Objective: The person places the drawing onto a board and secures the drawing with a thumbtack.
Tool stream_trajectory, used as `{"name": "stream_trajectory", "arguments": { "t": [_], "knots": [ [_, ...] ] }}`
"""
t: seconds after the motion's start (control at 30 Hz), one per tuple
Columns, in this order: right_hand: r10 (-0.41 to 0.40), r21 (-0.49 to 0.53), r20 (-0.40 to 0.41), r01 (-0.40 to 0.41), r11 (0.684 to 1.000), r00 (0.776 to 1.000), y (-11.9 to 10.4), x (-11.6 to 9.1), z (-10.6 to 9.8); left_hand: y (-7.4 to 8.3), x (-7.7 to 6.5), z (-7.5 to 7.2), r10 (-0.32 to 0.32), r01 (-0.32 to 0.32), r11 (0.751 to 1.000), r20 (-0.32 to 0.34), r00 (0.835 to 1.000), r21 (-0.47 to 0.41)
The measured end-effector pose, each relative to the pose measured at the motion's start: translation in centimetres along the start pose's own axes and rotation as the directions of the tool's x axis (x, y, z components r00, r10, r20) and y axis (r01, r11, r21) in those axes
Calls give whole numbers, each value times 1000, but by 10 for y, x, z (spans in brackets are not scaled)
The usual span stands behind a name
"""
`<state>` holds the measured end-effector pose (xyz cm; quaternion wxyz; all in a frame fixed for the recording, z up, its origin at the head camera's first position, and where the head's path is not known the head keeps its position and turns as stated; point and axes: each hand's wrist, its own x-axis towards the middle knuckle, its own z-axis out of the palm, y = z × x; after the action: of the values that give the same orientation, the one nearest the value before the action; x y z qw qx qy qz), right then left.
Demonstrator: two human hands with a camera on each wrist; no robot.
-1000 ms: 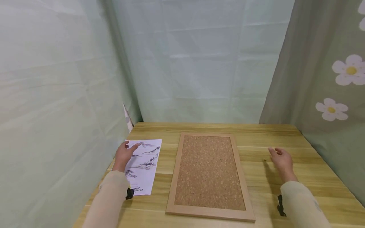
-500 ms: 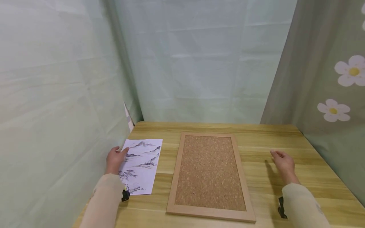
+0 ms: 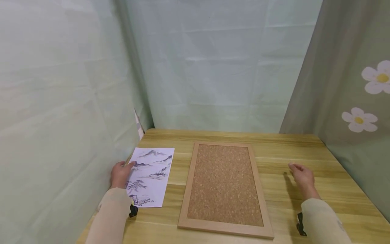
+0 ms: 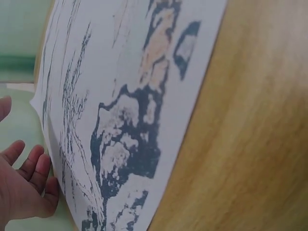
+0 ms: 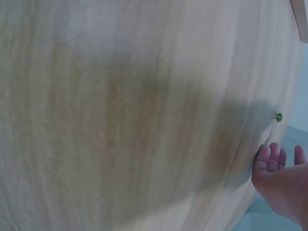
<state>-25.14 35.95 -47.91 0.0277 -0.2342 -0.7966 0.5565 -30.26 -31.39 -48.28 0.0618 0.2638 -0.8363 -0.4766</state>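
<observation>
Head: desk [image 3: 219,135]; ink-landscape print [image 3: 155,193] along its left edge, framed corkboard [image 3: 225,184] mid-desk, apart. Early stage, by my reading: print off the corkboard. Left wrist: left hand [image 4: 24,192] at print's margin, fingers loose, no pinch seen. Right wrist: right hand [image 5: 283,185] relaxed, grasping nothing; 1 pin [image 5: 279,117] near, towards desk's right edge, unused.

A framed corkboard [image 3: 225,184] lies flat on the table [image 3: 329,176], low enough to reach over. To its left I see a narrow bare strip, a paper sheet [image 3: 152,173], then a curtain [image 3: 61,118] close beside the left hand [image 3: 120,174]. To its right, broader bare wood holds a tack [image 5: 279,117] near the right hand [image 3: 303,177]. Cloth [image 3: 219,67] hangs behind it.
</observation>
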Motion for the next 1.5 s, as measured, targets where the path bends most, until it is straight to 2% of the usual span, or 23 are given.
{"name": "stream_trajectory", "arguments": {
  "t": [0.13,0.3,0.5,0.63,0.73,0.9,1.1,1.23,1.5],
  "knots": [
    [15,21,-5,-15,1000,1000,6,1,0,-3,1,2,-46,47,998,21,999,-41],
    [17,49,-12,-16,999,1000,16,3,-1,-3,5,2,-61,63,996,29,998,-61],
    [13,36,-3,-13,999,1000,21,3,-2,-3,5,1,-14,14,1000,17,1000,12],
    [0,9,-33,0,1000,999,24,4,0,-6,7,3,23,-21,994,-14,1000,106],
    [-9,1,-55,9,1000,998,24,5,2,-9,10,6,34,-28,989,-39,999,142],
    [-71,-60,-80,67,996,994,24,5,7,-13,12,9,21,-9,988,-78,997,151],
    [-137,-138,-61,128,982,989,21,2,12,-19,11,10,16,8,985,-133,991,174],
    [-146,-153,-76,133,979,986,19,1,15,-19,9,11,20,11,981,-157,987,194],
    [-132,-213,-89,110,971,987,21,3,16,-11,2,14,10,20,981,-150,989,192]
  ]
}}
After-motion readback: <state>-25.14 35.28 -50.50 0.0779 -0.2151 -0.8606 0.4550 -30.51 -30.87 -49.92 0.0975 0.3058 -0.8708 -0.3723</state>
